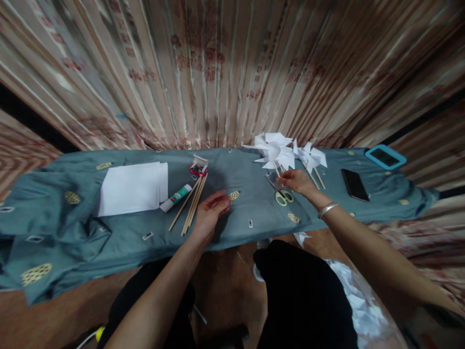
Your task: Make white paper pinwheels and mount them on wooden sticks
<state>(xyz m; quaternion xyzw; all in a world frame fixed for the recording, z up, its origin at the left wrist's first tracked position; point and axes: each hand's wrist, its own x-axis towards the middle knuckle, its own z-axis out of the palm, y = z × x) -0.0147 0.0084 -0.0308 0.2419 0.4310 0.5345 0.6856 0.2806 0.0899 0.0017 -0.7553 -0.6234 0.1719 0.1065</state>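
Wooden stick (279,170) under right hand (296,181)

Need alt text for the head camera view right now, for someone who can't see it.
A person's right hand touches the sticks of white paper pinwheels beside scissors on a teal cloth, while the left hand rests open near a bundle of wooden sticks. White paper sheets, a glue tube and a black phone also lie on the cloth.

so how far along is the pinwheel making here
Done: a few white paper pinwheels on sticks lie by the curtain. In hand: the right hand touches one's stick above the scissors; the left hand rests open beside the spare sticks. Left: those sticks and the white paper.
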